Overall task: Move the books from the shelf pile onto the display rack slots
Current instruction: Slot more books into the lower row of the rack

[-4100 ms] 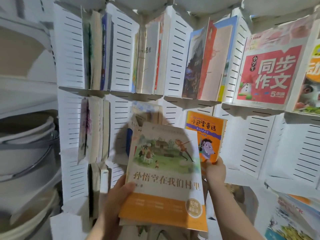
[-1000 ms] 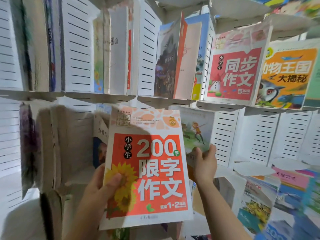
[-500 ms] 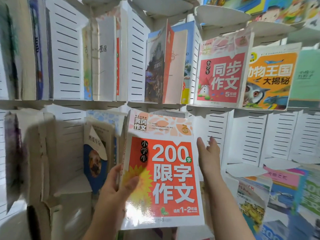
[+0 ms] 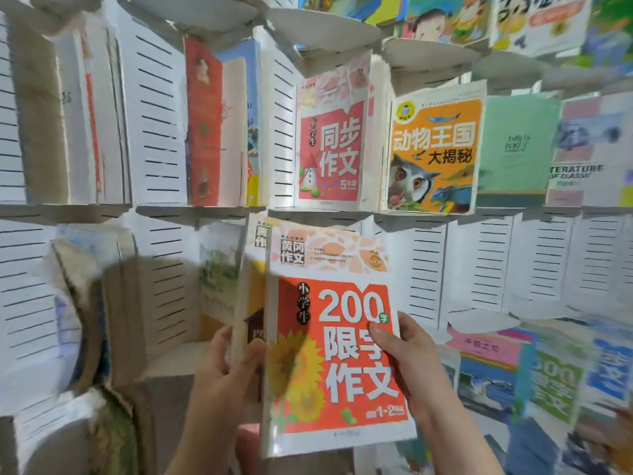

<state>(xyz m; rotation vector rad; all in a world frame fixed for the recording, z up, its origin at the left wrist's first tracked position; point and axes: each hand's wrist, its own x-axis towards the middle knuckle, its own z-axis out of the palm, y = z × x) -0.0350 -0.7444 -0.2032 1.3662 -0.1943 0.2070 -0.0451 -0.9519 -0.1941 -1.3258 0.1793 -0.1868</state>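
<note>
Upright, red book (image 4: 337, 341) cover outward

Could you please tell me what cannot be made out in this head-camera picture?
Head view throughout:
- The red 200 book covers most of the books behind it.
- Most fingers of the left hand are hidden behind those books.
- The lower-right books are too blurred to read.
- The top-row books are cut off by the upper edge.
</note>
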